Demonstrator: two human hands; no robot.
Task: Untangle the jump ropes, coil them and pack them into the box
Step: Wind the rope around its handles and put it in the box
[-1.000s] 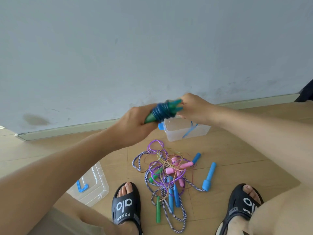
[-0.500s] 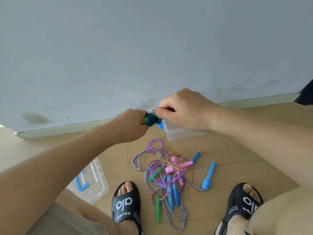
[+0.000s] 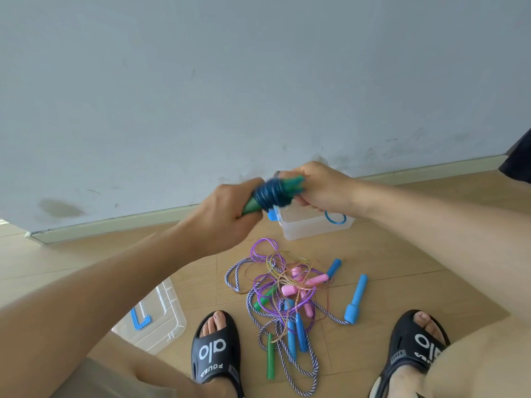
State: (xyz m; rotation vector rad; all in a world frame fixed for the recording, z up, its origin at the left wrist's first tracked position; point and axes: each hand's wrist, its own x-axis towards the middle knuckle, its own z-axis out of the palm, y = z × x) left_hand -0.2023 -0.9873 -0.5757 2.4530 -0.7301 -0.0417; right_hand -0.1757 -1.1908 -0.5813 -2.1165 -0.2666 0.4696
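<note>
I hold a green-handled jump rope (image 3: pixel 271 195) in the air, its dark blue cord wound tightly around the two green handles. My left hand (image 3: pixel 227 216) grips the lower handle ends. My right hand (image 3: pixel 321 191) grips the upper ends, beside the coil. Below them on the floor stands the clear plastic box (image 3: pixel 313 228) with a blue latch; a loop of blue cord shows through its wall. A tangled pile of jump ropes (image 3: pixel 290 294) lies between my feet: purple, gold and blue-white cords with pink, blue and green handles.
The clear box lid (image 3: pixel 161 320) with a blue clip lies on the wooden floor at the left, by my left knee. My black sandals (image 3: pixel 215 349) (image 3: pixel 413 346) flank the pile. A grey wall and its skirting board run just behind the box.
My right hand went over the coil half a second ago, then drew back to the right, so the wound blue cord and green handle tips show again. My left hand stayed in place.
</note>
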